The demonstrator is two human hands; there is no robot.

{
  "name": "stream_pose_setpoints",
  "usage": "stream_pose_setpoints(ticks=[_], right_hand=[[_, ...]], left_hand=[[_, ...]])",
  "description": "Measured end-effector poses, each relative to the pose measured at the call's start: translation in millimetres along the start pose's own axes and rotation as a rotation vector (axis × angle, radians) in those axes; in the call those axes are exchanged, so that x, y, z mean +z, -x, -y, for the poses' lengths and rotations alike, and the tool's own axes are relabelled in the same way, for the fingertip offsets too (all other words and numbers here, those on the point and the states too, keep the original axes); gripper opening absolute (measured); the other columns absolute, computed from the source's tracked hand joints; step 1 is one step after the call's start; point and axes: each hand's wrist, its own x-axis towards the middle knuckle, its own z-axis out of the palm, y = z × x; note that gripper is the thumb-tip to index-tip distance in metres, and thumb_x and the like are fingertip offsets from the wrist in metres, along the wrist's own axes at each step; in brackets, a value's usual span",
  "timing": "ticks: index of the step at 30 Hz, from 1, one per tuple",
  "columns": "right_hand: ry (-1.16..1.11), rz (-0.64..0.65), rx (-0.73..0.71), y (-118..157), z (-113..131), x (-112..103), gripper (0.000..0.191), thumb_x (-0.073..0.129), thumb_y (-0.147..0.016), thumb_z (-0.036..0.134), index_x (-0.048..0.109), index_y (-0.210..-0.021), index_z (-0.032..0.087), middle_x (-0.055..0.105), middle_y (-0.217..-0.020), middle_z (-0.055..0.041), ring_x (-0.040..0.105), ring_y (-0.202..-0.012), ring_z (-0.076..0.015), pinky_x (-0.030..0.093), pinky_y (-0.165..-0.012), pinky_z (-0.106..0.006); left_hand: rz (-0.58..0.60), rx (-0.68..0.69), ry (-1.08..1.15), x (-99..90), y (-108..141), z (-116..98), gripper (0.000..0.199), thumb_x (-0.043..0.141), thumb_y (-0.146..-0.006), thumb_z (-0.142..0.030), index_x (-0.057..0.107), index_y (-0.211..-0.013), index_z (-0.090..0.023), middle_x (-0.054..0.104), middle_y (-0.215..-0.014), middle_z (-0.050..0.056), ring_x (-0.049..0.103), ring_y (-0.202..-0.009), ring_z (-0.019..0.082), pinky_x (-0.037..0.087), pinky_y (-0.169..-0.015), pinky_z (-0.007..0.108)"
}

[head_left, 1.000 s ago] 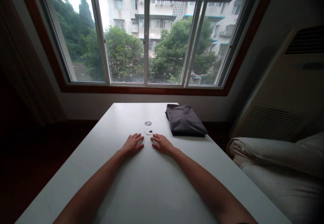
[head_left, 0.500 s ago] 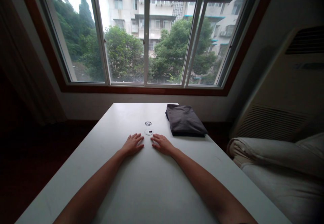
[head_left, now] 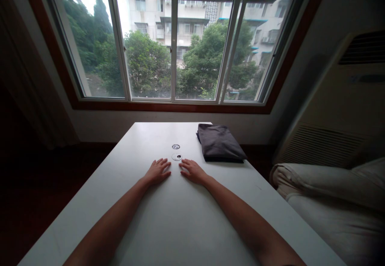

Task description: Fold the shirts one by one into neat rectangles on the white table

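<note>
Both arms stretch forward over a white table point(head_left: 177, 222). My left hand point(head_left: 157, 171) lies palm down on its top, fingers spread, holding nothing. Facing it across a small gap, my right hand point(head_left: 193, 171) also rests flat with its fingers apart. Just beyond the fingertips is a round grommet cover point(head_left: 175, 157) with a dark hole in it, set in the tabletop. A second round opening point(head_left: 176, 147) lies a little farther off. To the right of my right hand, and apart from it, sits a stack of folded dark grey cloth point(head_left: 222, 141) at the table's far right.
A wide window point(head_left: 173, 57) with a reddish-brown frame spans the wall behind the table. At the right are a light sofa point(head_left: 333, 202) and a tall air conditioner point(head_left: 339, 109). A curtain point(head_left: 33, 77) hangs at the left.
</note>
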Motion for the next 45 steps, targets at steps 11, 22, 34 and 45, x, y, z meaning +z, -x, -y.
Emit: stream_pose_setpoints(ticks=[11,22,34,45], right_hand=[[0.002,0.015,0.014,-0.4,1.9,-1.8,0.050,0.057,-0.103,0.050,0.060,-0.149,0.029,0.049,-0.160,-0.0107,0.044,-0.149,-0.0322,0.032,-0.124,-0.052],[-0.006,-0.003,0.008,0.1,2.7,-2.8,0.049,0.060,-0.102,0.048,0.061,-0.148,0.031,0.050,-0.159,-0.0097,0.045,-0.149,-0.0305,0.032,-0.124,-0.051],[-0.013,-0.005,-0.002,-0.2,2.0,-2.0,0.049,0.060,-0.102,0.047,0.061,-0.148,0.030,0.051,-0.159,-0.0102,0.044,-0.149,-0.0312,0.032,-0.124,-0.052],[-0.012,-0.012,-0.003,0.2,4.2,-4.6,0.048,0.061,-0.101,0.046,0.062,-0.146,0.030,0.052,-0.158,-0.0104,0.046,-0.148,-0.0313,0.034,-0.123,-0.052]], left_hand=[[0.007,-0.004,0.000,-1.0,-0.2,-0.4,0.063,0.050,-0.101,-0.060,0.047,-0.158,-0.032,0.033,-0.171,0.007,0.026,-0.158,0.033,0.017,-0.128,0.060],[0.007,-0.009,0.003,-2.2,0.0,-1.7,0.063,0.051,-0.101,-0.059,0.048,-0.158,-0.032,0.034,-0.170,0.008,0.025,-0.159,0.033,0.017,-0.128,0.059],[0.011,-0.007,-0.004,-0.6,-0.9,-0.1,0.064,0.049,-0.101,-0.060,0.047,-0.159,-0.032,0.032,-0.171,0.008,0.025,-0.159,0.033,0.017,-0.128,0.059],[0.004,-0.006,0.006,0.2,-0.5,0.2,0.064,0.048,-0.101,-0.061,0.047,-0.158,-0.032,0.032,-0.171,0.007,0.024,-0.159,0.033,0.016,-0.128,0.059]])
